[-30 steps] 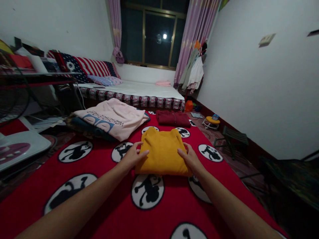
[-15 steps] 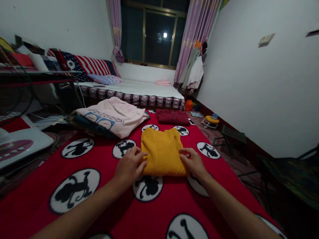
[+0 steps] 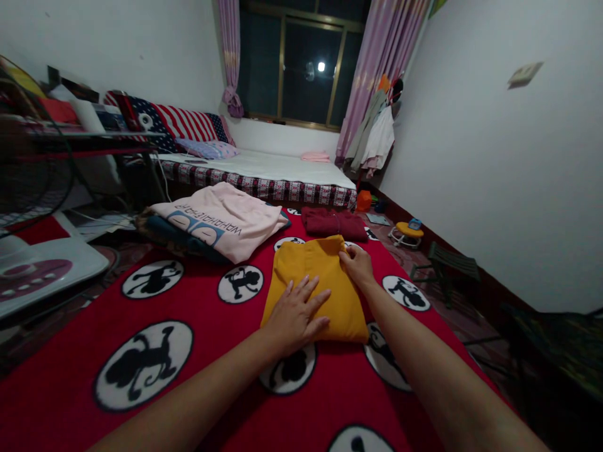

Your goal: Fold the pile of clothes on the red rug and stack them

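Note:
A folded yellow garment (image 3: 330, 276) lies on a red blanket (image 3: 188, 364) printed with black-and-white monkey circles. My left hand (image 3: 296, 311) lies flat on the garment's near part, fingers spread. My right hand (image 3: 358, 263) reaches to the garment's far right corner and pinches the cloth there.
A folded dark red garment (image 3: 334, 223) lies just beyond the yellow one. A pink printed garment (image 3: 221, 220) rests on a dark pile at the left. A bed (image 3: 264, 172) stands at the back, a small green stool (image 3: 443, 260) at the right, a white board (image 3: 42, 270) at the left.
My left hand moved from the garment's left edge onto its top and flattened. My right hand went from the near right edge forward to the far right corner and pinched it.

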The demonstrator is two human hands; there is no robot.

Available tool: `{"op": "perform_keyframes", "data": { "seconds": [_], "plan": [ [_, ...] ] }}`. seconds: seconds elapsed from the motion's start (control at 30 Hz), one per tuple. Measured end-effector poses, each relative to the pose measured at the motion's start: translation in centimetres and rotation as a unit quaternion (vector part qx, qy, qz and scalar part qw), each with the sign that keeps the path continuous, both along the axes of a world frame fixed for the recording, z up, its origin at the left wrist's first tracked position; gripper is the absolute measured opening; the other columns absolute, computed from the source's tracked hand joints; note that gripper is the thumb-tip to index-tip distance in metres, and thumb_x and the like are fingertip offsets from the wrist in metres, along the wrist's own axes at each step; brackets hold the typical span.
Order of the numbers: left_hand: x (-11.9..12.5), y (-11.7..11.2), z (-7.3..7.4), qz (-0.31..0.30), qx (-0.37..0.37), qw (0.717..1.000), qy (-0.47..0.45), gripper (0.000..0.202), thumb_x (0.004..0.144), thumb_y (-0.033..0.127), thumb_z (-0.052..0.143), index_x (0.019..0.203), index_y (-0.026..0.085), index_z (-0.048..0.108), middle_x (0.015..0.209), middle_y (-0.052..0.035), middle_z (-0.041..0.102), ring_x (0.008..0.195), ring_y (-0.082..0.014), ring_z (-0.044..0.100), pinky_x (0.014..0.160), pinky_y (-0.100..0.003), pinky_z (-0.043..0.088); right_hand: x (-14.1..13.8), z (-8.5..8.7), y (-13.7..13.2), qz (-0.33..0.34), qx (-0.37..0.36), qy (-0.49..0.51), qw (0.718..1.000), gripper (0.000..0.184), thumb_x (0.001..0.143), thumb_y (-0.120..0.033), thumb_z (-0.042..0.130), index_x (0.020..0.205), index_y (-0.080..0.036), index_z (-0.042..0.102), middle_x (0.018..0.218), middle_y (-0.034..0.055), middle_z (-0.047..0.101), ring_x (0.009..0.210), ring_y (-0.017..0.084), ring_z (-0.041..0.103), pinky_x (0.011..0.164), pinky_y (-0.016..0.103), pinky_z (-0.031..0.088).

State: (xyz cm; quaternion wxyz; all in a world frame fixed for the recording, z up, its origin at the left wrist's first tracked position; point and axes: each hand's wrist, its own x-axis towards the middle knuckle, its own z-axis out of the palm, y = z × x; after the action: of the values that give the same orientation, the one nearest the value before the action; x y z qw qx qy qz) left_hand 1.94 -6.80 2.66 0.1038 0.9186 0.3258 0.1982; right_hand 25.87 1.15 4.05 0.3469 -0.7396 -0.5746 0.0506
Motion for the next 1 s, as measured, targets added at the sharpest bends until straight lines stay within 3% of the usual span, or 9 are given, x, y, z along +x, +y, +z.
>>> {"op": "perform_keyframes", "data": {
  "seconds": [0.1,0.17,0.27,0.43,0.5,0.67,0.8,0.9,1.0],
  "plan": [
    [0.3,0.5,-0.1,0.011,-0.025,1.0,-0.003,0.058,0.091,0.056,0.045,0.144,0.034,0.038,0.157,-0.0082,0.023,0.144,-0.0335,0.019,0.113,-0.059,0.019,-0.9,0.4,-0.3,-0.039,0.007,-0.07,0.997,0.024,0.076,-0.029,0.062,0.096,-0.017,0.067,0.097,0.0104,0.066,0.088,0.024,0.061,0.071,0.031,0.044],
    [0.5,0.6,-0.2,0.016,-0.035,0.999,-0.01,0.06,0.089,0.056,0.048,0.145,0.034,0.037,0.158,-0.0083,0.021,0.144,-0.034,0.018,0.113,-0.06,0.018,-2.4,1.4,-0.1,-0.036,0.061,-0.115,0.991,0.03,0.078,-0.02,0.058,0.107,-0.018,0.063,0.107,0.0112,0.063,0.095,0.024,0.06,0.076,0.032,0.045],
    [0.6,0.5,-0.2,0.02,-0.037,0.999,-0.017,0.061,0.089,0.054,0.05,0.144,0.031,0.038,0.158,-0.0101,0.02,0.144,-0.034,0.016,0.114,-0.06,0.016,-5.5,3.0,1.3,0.06,0.103,-0.124,0.985,0.031,0.081,-0.016,0.054,0.111,-0.02,0.061,0.104,0.0079,0.065,0.093,0.021,0.061,0.08,0.03,0.045],
    [0.5,0.1,0.3,0.028,-0.046,0.999,-0.01,0.063,0.089,0.052,0.05,0.146,0.03,0.036,0.158,-0.0109,0.02,0.144,-0.0346,0.016,0.114,-0.059,0.016,-10.1,2.6,5.2,0.155,-0.009,-0.02,0.988,0.055,0.075,-0.027,0.07,0.127,-0.017,0.053,0.091,0.0068,0.07,0.074,0.018,0.063,0.069,0.027,0.047],
    [0.5,0.0,0.3,0.03,-0.048,0.998,-0.009,0.064,0.087,0.05,0.053,0.146,0.029,0.036,0.158,-0.0109,0.02,0.144,-0.0352,0.017,0.114,-0.059,0.016,-11.1,1.9,6.7,0.167,-0.041,0.039,0.984,0.054,0.072,-0.028,0.072,0.123,-0.015,0.058,0.085,0.0061,0.071,0.066,0.017,0.062,0.062,0.025,0.046],
    [0.4,0.3,-0.4,0.032,-0.063,0.996,-0.056,0.067,0.085,0.049,0.056,0.146,0.03,0.034,0.16,-0.0083,0.012,0.145,-0.0342,0.012,0.116,-0.057,0.016,-12.1,1.7,8.8,0.175,-0.044,0.09,0.98,0.012,0.073,-0.022,0.063,0.077,-0.013,0.069,0.055,0.0011,0.063,0.047,0.012,0.054,0.049,0.022,0.04],
    [0.5,1.4,-1.1,0.111,-0.104,0.981,-0.119,0.07,0.091,0.052,0.045,0.15,0.019,0.027,0.16,-0.0127,0.0,0.146,-0.0312,-0.001,0.118,-0.053,0.014,-12.6,1.3,9.5,0.157,-0.007,0.116,0.981,0.013,0.078,-0.022,0.055,0.075,-0.013,0.065,0.061,0.002,0.063,0.05,0.01,0.054,0.047,0.019,0.038],
    [0.7,2.2,-1.3,0.167,-0.14,0.969,-0.114,0.072,0.094,0.049,0.037,0.15,0.006,0.021,0.158,-0.0185,0.006,0.146,-0.0287,0.002,0.12,-0.048,0.014,-12.8,0.2,9.6,0.163,-0.012,0.134,0.977,0.011,0.077,-0.019,0.055,0.07,-0.014,0.061,0.057,0.0007,0.061,0.051,0.01,0.054,0.048,0.018,0.04],
    [0.9,2.4,-1.3,0.185,-0.131,0.971,-0.084,0.069,0.094,0.047,0.037,0.147,0.003,0.027,0.157,-0.0183,0.012,0.146,-0.0284,0.006,0.12,-0.045,0.014,-12.9,-0.7,9.3,0.182,-0.03,0.155,0.97,0.008,0.076,-0.015,0.053,0.074,-0.014,0.061,0.059,-0.0006,0.062,0.052,0.01,0.056,0.051,0.019,0.045]
  ]
}}
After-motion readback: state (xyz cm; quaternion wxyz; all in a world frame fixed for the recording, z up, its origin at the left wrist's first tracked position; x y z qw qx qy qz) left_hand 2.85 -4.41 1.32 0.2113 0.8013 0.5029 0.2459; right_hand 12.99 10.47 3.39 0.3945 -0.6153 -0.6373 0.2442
